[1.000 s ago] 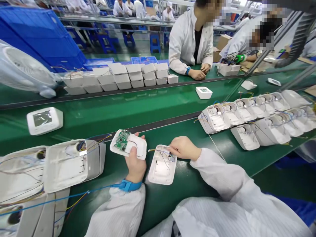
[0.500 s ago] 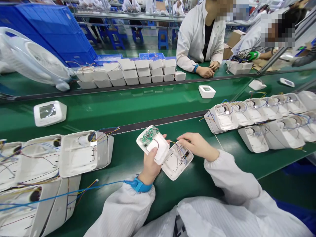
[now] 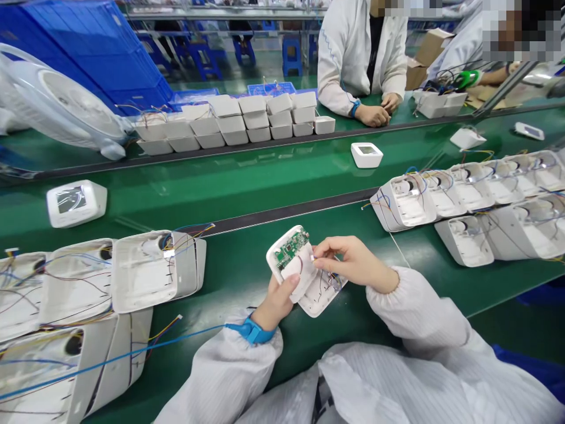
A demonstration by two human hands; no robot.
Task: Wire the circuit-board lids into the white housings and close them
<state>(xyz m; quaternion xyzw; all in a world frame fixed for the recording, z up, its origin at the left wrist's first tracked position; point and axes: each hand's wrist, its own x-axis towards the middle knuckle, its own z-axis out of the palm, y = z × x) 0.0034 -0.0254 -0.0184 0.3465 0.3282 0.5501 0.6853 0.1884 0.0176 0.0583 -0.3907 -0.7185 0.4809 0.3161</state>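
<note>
My left hand [image 3: 279, 299] is closed on a white device cover [image 3: 303, 280], tilted up, with a green circuit board [image 3: 292, 249] fixed along its upper part. Fingers of my right hand [image 3: 342, 258] pinch a small white wire connector [image 3: 312, 257] against the cover's right edge, near the board. Below the cover lies an open white housing [image 3: 318, 299] on the green bench, with thin coloured wires [image 3: 332, 281] inside, partly hidden by my right hand. A blue strap [image 3: 255, 331] with a cord circles my left wrist.
White housings with wires stand stacked at left [image 3: 145, 271] and right [image 3: 412, 200]. Behind a dark rail [image 3: 286, 210], a green conveyor belt [image 3: 220, 194] carries finished-looking white devices [image 3: 367, 154]. Beyond it are more stacked housings [image 3: 232, 131], a fan [image 3: 57, 97] and a co-worker's hands [image 3: 373, 115].
My right hand has moved left from over the housing's wires to the cover's edge, now pinching the connector. My left hand and the cover have shifted slightly right. Devices on the belt have moved left.
</note>
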